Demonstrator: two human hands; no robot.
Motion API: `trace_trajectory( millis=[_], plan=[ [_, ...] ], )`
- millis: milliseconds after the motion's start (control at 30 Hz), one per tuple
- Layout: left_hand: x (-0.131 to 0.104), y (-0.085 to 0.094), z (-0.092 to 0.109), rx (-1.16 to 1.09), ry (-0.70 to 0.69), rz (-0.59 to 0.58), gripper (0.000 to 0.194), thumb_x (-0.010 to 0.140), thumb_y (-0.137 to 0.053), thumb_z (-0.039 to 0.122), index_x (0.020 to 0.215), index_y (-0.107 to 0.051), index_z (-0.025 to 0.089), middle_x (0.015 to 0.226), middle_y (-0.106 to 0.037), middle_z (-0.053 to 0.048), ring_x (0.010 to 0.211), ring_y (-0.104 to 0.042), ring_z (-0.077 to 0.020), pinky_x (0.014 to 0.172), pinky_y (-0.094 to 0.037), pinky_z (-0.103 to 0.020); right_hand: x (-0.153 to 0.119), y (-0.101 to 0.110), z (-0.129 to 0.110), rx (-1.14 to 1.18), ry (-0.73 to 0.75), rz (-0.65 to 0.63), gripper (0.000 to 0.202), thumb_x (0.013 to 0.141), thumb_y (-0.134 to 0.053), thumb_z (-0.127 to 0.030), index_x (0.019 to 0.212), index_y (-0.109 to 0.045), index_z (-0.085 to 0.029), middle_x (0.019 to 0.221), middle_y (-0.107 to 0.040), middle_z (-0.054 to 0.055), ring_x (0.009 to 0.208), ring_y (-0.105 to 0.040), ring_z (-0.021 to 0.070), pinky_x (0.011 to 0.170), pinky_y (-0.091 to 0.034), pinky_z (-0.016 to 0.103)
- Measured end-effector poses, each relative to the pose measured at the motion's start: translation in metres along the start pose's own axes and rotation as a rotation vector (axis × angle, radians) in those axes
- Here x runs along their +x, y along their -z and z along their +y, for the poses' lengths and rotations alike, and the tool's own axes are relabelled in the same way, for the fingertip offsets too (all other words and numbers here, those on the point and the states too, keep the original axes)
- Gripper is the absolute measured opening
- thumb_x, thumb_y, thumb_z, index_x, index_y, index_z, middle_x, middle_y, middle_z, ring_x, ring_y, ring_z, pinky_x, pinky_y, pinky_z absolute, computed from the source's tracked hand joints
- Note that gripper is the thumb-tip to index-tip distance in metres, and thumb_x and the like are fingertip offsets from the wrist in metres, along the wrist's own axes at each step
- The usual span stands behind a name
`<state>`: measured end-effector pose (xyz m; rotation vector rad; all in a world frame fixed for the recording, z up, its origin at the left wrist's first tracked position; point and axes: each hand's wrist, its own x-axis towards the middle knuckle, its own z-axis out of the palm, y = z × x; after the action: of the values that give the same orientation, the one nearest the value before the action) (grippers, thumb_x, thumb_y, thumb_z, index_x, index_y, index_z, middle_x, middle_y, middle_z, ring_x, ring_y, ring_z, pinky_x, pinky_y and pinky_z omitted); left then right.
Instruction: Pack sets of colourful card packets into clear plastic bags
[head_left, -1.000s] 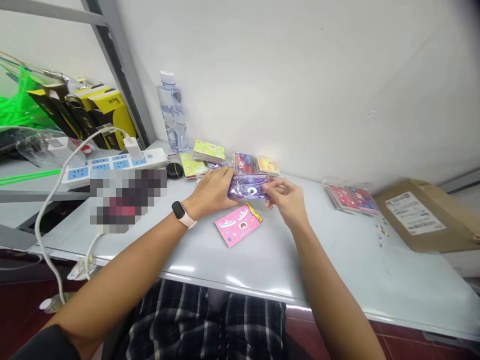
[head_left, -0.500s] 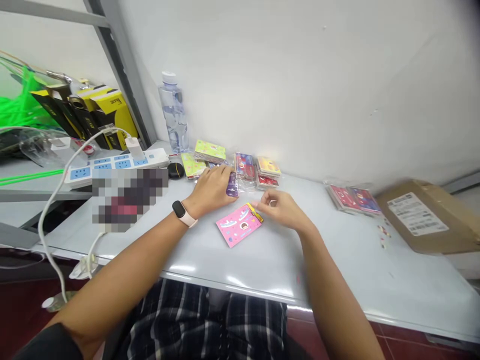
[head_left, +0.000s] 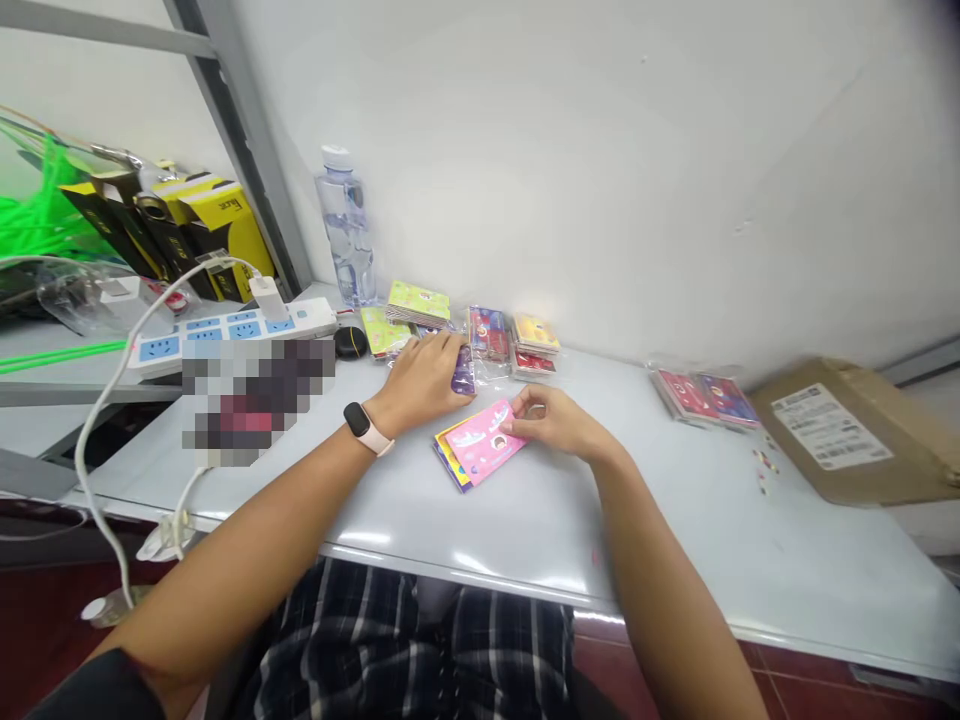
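Observation:
A pink card [head_left: 486, 452] lies tilted over a yellow card [head_left: 451, 462] on the grey table in front of me. My right hand [head_left: 551, 420] pinches the pink card's right end between thumb and fingers. To the left, my left hand [head_left: 429, 378], with a band on its wrist, rests over a purple card packet [head_left: 463, 372]; its fingertips lie on or behind the packet, so its hold is hidden. Beyond it are green card packs [head_left: 418, 302], a red and blue pack [head_left: 487, 332] and a yellow-topped stack [head_left: 535, 333].
A water bottle [head_left: 349, 230] stands by the wall, beside a black round object [head_left: 350, 343] and a power strip [head_left: 236, 332] with cables. At right are bagged card packs [head_left: 705, 398], small scattered bits and a cardboard box [head_left: 855, 430].
The pink card has shifted to the upper right with my right hand's pinch on it, and the yellow card now shows at its left end. My left hand has hardly moved.

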<state>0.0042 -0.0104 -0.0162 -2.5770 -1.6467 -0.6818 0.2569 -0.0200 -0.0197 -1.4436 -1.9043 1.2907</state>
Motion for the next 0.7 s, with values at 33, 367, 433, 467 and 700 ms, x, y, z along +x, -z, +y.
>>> trace_trajectory(
  millis=[33, 367, 433, 467, 700],
  plan=[
    [0.0, 0.0, 0.0, 0.002, 0.001, 0.0, 0.053, 0.084, -0.074, 0.037, 0.131, -0.056, 0.018, 0.133, -0.069, -0.015, 0.126, -0.063, -0.0372, 0.104, -0.049, -0.049, -0.003, 0.004, -0.003, 0.06, 0.0, -0.022, 0.04, 0.071, -0.091, -0.048, 0.084, -0.065, -0.021, 0.079, -0.069, 0.0, 0.069, -0.06, 0.0159, 0.063, -0.045, 0.03],
    [0.0, -0.003, -0.002, 0.011, 0.015, 0.021, 0.054, 0.086, -0.075, 0.045, 0.129, -0.057, 0.018, 0.13, -0.07, -0.015, 0.118, -0.066, -0.0372, 0.099, -0.049, -0.048, -0.011, 0.017, -0.014, 0.413, 0.258, 0.634, 0.042, 0.077, -0.09, -0.052, 0.087, -0.059, -0.025, 0.058, -0.06, -0.007, 0.047, -0.048, 0.0099, 0.048, -0.037, 0.025],
    [0.0, -0.004, -0.002, 0.021, 0.011, 0.028, 0.054, 0.087, -0.075, 0.044, 0.13, -0.058, 0.017, 0.13, -0.07, -0.015, 0.118, -0.066, -0.037, 0.099, -0.049, -0.047, -0.007, 0.012, -0.013, 0.368, 0.244, 0.726, 0.04, 0.077, -0.09, -0.049, 0.085, -0.059, -0.025, 0.059, -0.063, -0.006, 0.046, -0.048, 0.0098, 0.047, -0.038, 0.025],
    [-0.001, -0.004, -0.002, 0.023, 0.01, 0.03, 0.054, 0.087, -0.074, 0.045, 0.13, -0.058, 0.017, 0.13, -0.07, -0.015, 0.119, -0.066, -0.0369, 0.099, -0.049, -0.047, -0.005, 0.009, -0.012, 0.346, 0.232, 0.72, 0.039, 0.077, -0.09, -0.049, 0.085, -0.06, -0.024, 0.059, -0.064, -0.006, 0.045, -0.05, 0.0101, 0.047, -0.039, 0.026],
    [0.0, -0.003, -0.003, 0.01, -0.009, 0.024, 0.058, 0.086, -0.076, 0.047, 0.131, -0.057, 0.016, 0.131, -0.069, -0.015, 0.119, -0.066, -0.0371, 0.098, -0.049, -0.047, -0.001, -0.003, -0.017, 0.44, 0.194, 0.601, 0.045, 0.072, -0.091, -0.054, 0.087, -0.06, -0.025, 0.06, -0.069, -0.004, 0.047, -0.06, 0.0151, 0.05, -0.049, 0.031]
  ],
)
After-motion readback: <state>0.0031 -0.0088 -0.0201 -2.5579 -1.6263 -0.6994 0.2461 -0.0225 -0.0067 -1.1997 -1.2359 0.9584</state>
